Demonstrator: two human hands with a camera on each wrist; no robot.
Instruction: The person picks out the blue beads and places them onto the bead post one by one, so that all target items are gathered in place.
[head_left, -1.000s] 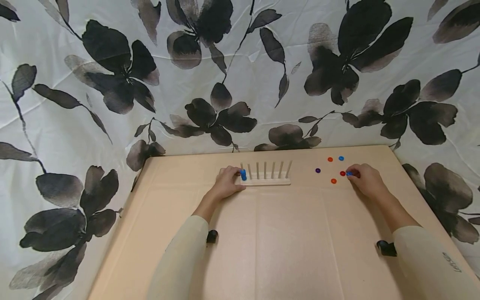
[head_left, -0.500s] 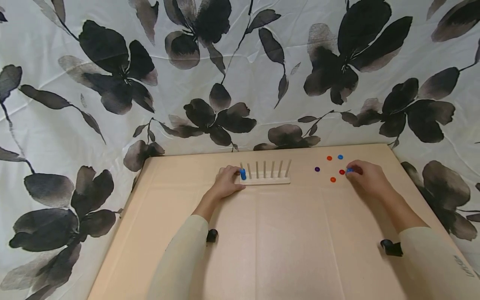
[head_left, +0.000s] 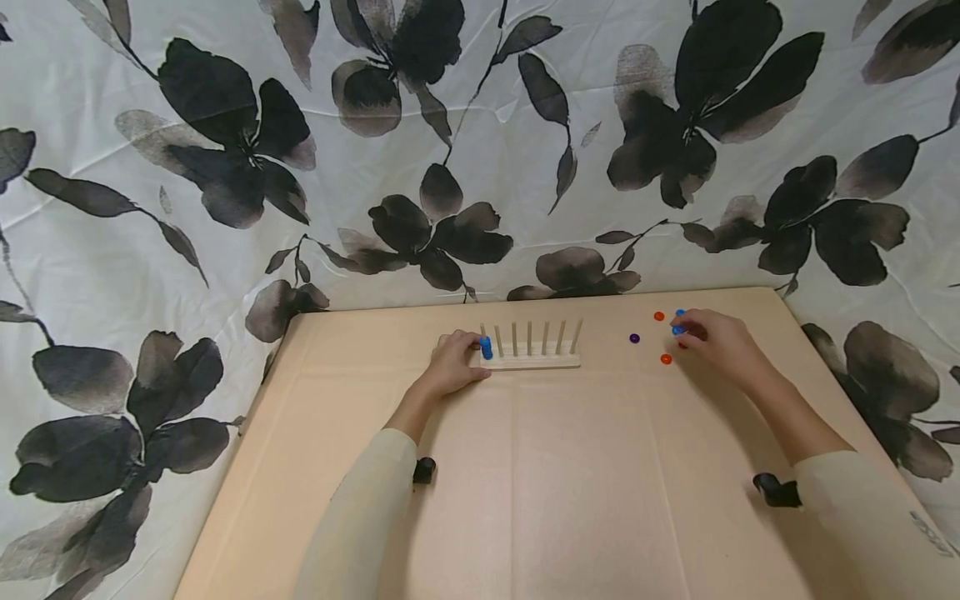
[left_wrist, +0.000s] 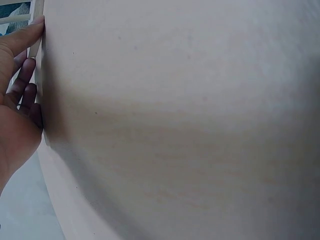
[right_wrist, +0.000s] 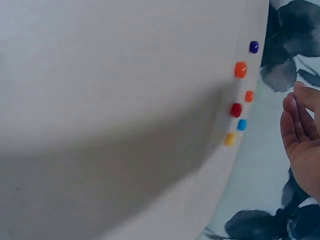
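Left hand: my left hand rests against the left end of the wooden peg rack, fingers laid fairly straight along its base, steadying it rather than gripping.
Right hand: my right hand is near the far right corner of the desk, fingertips pinching a small blue ring just above the loose ones.
Rack: it stands near the far edge, about midway along it, with seven upright pegs, as far as I can count.
Done: a short stack of blue rings sits on the leftmost peg; I cannot count how many are in it.
Left: the other six pegs look bare, so I judge the sorting barely begun.
Loose rings, wrist view: two orange, one red, one blue, one yellow, one purple.
Loose rings, head view: fewer show, since my hand covers some.
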